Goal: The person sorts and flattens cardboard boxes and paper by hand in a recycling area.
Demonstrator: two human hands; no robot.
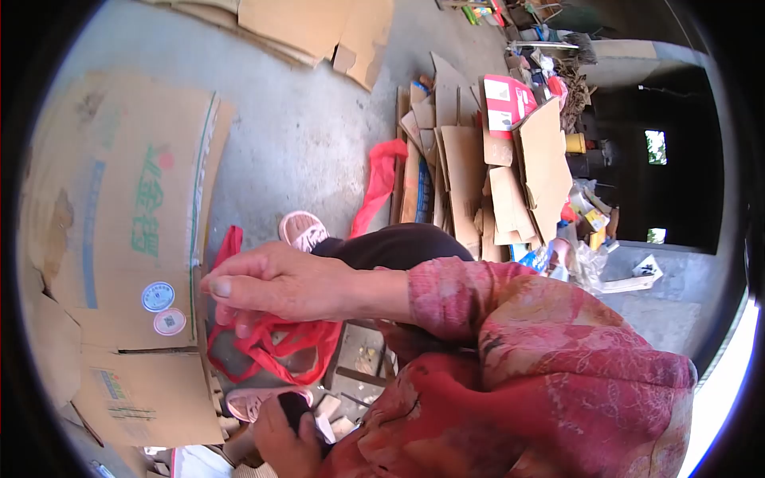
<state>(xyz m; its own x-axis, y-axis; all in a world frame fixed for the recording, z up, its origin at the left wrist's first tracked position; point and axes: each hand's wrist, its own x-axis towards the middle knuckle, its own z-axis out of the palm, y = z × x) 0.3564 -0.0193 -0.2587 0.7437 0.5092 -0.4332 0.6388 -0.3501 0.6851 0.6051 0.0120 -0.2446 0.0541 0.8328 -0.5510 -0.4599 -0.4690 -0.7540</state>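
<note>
My right hand (275, 287) reaches out at mid-view over a tangle of red cloth strap (323, 354). Its thumb presses against the index finger while the other fingers curl below; I cannot tell what is in the pinch. Close ahead of the fingertips is a large printed cardboard sheet (111, 207) with green characters and two round stickers. Lower down, the thumb and fingers of my left hand (287, 446) curve round something black (295, 408), beside a pink sandal (249, 403). The other pink sandal (301, 231) is above my right hand.
Flattened cardboard is stacked (462, 167) at upper right, with a red-and-white box (510, 107) on it. Another red strip (378, 187) lies beside the stack. More cardboard (319, 28) lies on the concrete floor (263, 119). Mixed clutter (590, 215) lines the wall by a dark doorway.
</note>
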